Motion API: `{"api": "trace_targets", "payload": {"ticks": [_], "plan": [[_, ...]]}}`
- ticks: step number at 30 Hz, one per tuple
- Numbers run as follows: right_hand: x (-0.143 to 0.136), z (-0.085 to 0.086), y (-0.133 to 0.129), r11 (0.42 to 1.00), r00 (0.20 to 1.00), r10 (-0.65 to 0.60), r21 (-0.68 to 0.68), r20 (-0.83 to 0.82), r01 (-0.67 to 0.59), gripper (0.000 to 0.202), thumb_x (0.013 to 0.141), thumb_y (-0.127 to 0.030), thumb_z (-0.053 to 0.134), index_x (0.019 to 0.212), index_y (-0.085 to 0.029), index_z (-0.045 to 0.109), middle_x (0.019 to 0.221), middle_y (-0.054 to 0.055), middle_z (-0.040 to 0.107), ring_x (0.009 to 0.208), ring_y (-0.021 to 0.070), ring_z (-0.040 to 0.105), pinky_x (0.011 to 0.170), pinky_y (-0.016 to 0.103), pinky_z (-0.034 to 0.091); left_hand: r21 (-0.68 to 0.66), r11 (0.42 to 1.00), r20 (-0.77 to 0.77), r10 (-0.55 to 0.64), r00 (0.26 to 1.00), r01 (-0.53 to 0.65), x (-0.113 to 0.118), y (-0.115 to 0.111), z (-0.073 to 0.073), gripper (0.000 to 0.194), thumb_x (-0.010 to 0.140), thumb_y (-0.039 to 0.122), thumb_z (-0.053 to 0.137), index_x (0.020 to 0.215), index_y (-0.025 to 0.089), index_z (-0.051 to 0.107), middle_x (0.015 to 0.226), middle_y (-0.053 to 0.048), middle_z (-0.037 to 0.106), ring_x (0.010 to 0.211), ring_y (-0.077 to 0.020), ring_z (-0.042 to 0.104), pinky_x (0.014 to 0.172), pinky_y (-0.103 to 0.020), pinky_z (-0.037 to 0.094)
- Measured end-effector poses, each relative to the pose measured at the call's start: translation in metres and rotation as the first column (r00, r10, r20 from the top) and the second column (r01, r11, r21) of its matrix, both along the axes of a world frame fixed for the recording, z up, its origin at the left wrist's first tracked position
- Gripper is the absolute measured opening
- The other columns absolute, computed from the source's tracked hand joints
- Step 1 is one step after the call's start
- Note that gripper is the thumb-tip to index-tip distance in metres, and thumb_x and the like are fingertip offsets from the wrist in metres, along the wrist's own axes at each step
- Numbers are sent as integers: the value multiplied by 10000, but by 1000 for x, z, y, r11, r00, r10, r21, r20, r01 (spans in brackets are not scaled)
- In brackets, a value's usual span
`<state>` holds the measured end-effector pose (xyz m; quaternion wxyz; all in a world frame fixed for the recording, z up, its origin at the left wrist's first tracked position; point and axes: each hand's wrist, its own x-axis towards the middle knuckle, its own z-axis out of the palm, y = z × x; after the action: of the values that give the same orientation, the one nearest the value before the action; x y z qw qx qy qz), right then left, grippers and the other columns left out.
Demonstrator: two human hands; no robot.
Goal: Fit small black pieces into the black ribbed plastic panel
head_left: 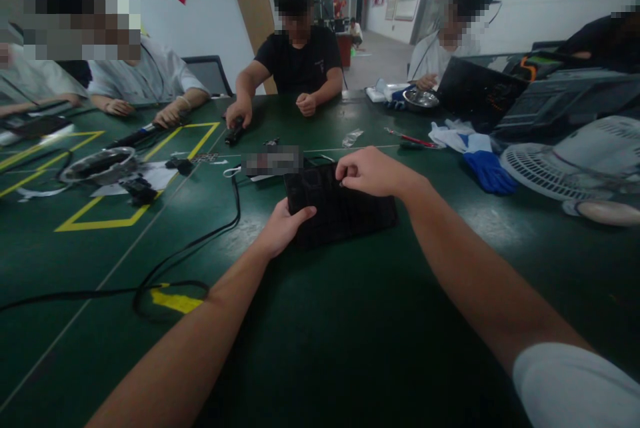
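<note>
A flat black case with raised panels [345, 215] lies on the green table [350, 321] in front of me. At its left edge my left hand [287, 225] grips it, the thumb on top and the other fingers hidden. Above its upper right part my right hand [373, 171] is pinched, and whatever small thing its fingertips may hold cannot be made out. Just beyond the case sits a small box [273, 161], partly blurred.
Black cable [200, 238] curls at the left by yellow tape [177, 300]. A ring-shaped object [103, 165] lies farther left. Blue gloves [485, 165] and a white fan [575, 155] stand right. Across the table, a person's hand [239, 113] holds a dark object.
</note>
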<state>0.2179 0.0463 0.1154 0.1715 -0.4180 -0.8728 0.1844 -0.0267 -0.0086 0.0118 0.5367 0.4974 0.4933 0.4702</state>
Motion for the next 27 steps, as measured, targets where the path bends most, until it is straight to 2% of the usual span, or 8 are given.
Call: {"api": "trace_targets", "payload": {"ticks": [6, 15, 21, 27], "plan": [[0, 0, 0, 999, 1000, -2, -34, -10, 1, 158, 831, -119, 749, 974, -173, 789, 805, 17, 760, 725, 149, 673, 730, 283, 474, 12, 1000, 14, -3, 1000, 3, 0, 0, 1, 488, 705, 343, 896, 1131, 177, 726, 1107, -83, 798, 1021, -286, 747, 973, -449, 575], [-1, -5, 2, 999, 999, -26, 25, -22, 27, 60, 888, -242, 759, 887, -182, 763, 762, 18, 744, 712, 156, 659, 724, 297, 446, 11, 1000, 20, -6, 1000, 5, 1, -1, 1, 495, 708, 345, 901, 1136, 171, 724, 1119, -79, 802, 1039, -288, 747, 1020, -473, 565], [2, -2, 3, 997, 999, -33, -65, -28, 31, 75, 911, -185, 704, 926, -173, 776, 736, 13, 744, 671, 144, 668, 736, 296, 469, -3, 1000, 7, 11, 1000, -11, 3, -3, 6, 484, 692, 341, 891, 1111, 171, 715, 1096, -81, 797, 1023, -289, 741, 1002, -473, 565], [5, -3, 5, 997, 999, -40, -75, -37, 37, 139, 850, -164, 749, 970, -169, 818, 803, 38, 782, 718, 162, 707, 732, 300, 505, -5, 1000, 16, 10, 1000, -10, 3, -3, 5, 498, 691, 342, 899, 1121, 172, 713, 1100, -87, 798, 1025, -290, 744, 986, -460, 568]]}}
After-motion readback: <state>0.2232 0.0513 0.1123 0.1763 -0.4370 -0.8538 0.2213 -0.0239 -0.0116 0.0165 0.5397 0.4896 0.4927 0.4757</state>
